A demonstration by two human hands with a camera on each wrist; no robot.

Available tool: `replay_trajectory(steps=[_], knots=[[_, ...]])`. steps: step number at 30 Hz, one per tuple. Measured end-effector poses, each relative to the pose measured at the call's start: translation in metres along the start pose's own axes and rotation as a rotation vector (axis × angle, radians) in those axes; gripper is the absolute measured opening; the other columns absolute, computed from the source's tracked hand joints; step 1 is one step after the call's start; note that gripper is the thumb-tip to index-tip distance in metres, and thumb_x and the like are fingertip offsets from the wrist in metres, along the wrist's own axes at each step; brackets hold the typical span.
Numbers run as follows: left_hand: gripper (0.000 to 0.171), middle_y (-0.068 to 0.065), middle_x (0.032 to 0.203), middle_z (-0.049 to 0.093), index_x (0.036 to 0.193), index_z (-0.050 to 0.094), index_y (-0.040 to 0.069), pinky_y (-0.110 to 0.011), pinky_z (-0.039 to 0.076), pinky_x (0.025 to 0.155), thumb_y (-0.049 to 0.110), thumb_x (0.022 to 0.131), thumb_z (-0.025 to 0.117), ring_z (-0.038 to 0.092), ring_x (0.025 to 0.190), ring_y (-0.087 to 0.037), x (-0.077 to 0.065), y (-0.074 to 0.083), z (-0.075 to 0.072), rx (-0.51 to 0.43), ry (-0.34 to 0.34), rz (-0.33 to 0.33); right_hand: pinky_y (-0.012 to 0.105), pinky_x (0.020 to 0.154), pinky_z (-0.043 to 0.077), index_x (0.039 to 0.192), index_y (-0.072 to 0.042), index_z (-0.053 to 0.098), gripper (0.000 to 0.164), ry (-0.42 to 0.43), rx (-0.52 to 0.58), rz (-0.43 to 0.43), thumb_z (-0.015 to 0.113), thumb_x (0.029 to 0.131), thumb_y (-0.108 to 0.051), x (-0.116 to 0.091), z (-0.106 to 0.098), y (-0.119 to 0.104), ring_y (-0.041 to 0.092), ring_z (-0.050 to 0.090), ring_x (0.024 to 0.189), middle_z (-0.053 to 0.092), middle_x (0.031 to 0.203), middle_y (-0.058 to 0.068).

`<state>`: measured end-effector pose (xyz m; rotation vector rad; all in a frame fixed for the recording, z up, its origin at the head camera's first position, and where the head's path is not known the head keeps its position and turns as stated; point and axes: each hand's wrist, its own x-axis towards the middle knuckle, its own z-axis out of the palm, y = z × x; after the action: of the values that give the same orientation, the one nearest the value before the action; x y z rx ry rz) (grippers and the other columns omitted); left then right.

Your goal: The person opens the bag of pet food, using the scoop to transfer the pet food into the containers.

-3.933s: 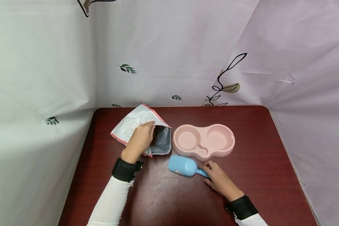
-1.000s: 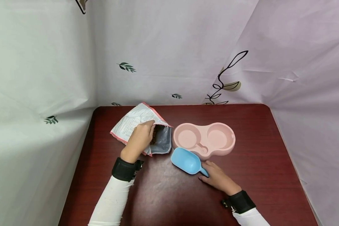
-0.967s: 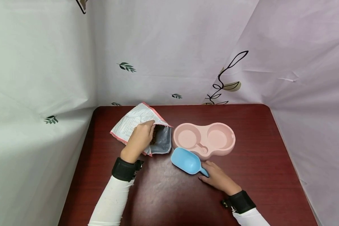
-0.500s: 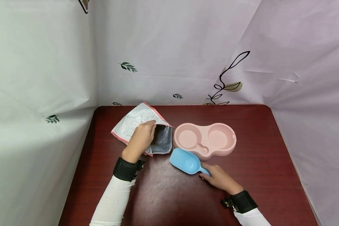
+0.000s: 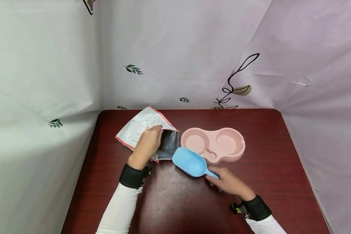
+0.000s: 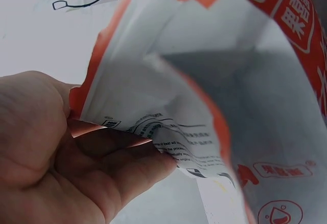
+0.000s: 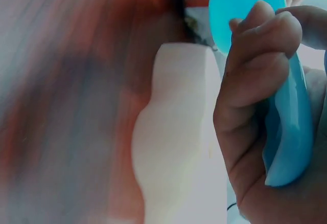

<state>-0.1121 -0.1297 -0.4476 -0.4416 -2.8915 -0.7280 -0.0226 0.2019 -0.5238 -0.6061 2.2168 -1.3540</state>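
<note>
My left hand (image 5: 147,143) grips the upper edge of a white and red food bag (image 5: 134,128), which lies on its side with its mouth facing right. In the left wrist view, the bag's printed panel (image 6: 173,147) curves over my fingers. My right hand (image 5: 228,182) holds a blue scoop (image 5: 190,162) by its handle, the hollow side up. The scoop's front lip is right at the lower corner of the bag's mouth. In the right wrist view, curled fingers wrap the scoop handle (image 7: 294,137). The brown contents of the bag are mostly hidden behind my left hand.
A pink double bowl (image 5: 213,143) with two round hollows sits right of the bag, partly overlapped by the scoop. All stand on a dark red table (image 5: 260,143). A pale patterned curtain (image 5: 178,55) hangs behind and at both sides.
My right hand has taken hold of the scoop, turned it from face down to hollow side up, and lifted it left toward the bag's mouth. The left hand keeps its grip on the bag.
</note>
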Motion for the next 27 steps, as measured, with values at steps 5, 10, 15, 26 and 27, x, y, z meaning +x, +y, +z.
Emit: replay_trajectory(steps=[5, 10, 15, 26, 27], knots=[[0.024, -0.021, 0.116, 0.073, 0.12, 0.068, -0.005, -0.048, 0.061, 0.083, 0.009, 0.108, 0.053, 0.072, 0.106, -0.037, 0.0, 0.0, 0.003, 0.005, 0.015, 0.012, 0.028, 0.046, 0.05, 0.096, -0.02, 0.061, 0.011, -0.016, 0.0, -0.01, 0.059, 0.107, -0.018, 0.013, 0.0, -0.015, 0.003, 0.05, 0.044, 0.065, 0.072, 0.009], [0.018, -0.02, 0.109, 0.073, 0.114, 0.067, -0.004, -0.048, 0.061, 0.077, 0.007, 0.106, 0.055, 0.073, 0.098, -0.037, -0.002, 0.001, 0.005, 0.032, 0.047, 0.033, 0.028, 0.046, 0.051, 0.104, -0.018, 0.062, 0.009, -0.056, -0.032, -0.032, 0.058, 0.107, -0.025, 0.029, -0.001, -0.027, 0.005, 0.051, 0.041, 0.063, 0.069, 0.006], [0.02, -0.019, 0.111, 0.073, 0.117, 0.067, -0.005, -0.047, 0.061, 0.078, 0.008, 0.106, 0.056, 0.074, 0.099, -0.037, -0.003, 0.003, 0.007, 0.04, 0.049, 0.044, 0.025, 0.056, 0.05, 0.102, -0.018, 0.064, 0.009, -0.037, -0.168, -0.053, 0.059, 0.107, -0.024, 0.048, -0.002, -0.044, 0.001, 0.052, 0.048, 0.057, 0.063, -0.007], [0.023, -0.021, 0.114, 0.073, 0.121, 0.066, -0.007, -0.046, 0.062, 0.081, 0.007, 0.106, 0.055, 0.073, 0.101, -0.035, -0.005, 0.004, 0.005, 0.109, 0.051, 0.085, 0.028, 0.063, 0.039, 0.075, -0.017, 0.053, 0.03, 0.02, -0.396, 0.09, 0.061, 0.104, -0.025, 0.09, 0.004, -0.082, 0.009, 0.044, 0.066, 0.036, 0.069, -0.008], [0.023, -0.021, 0.113, 0.073, 0.121, 0.066, -0.007, -0.046, 0.062, 0.08, 0.007, 0.106, 0.055, 0.073, 0.099, -0.035, -0.006, 0.004, 0.005, 0.119, 0.056, 0.095, 0.029, 0.061, 0.038, 0.072, -0.017, 0.052, 0.033, 0.023, -0.416, 0.097, 0.061, 0.103, -0.025, 0.094, 0.005, -0.085, 0.01, 0.044, 0.065, 0.037, 0.067, -0.008]])
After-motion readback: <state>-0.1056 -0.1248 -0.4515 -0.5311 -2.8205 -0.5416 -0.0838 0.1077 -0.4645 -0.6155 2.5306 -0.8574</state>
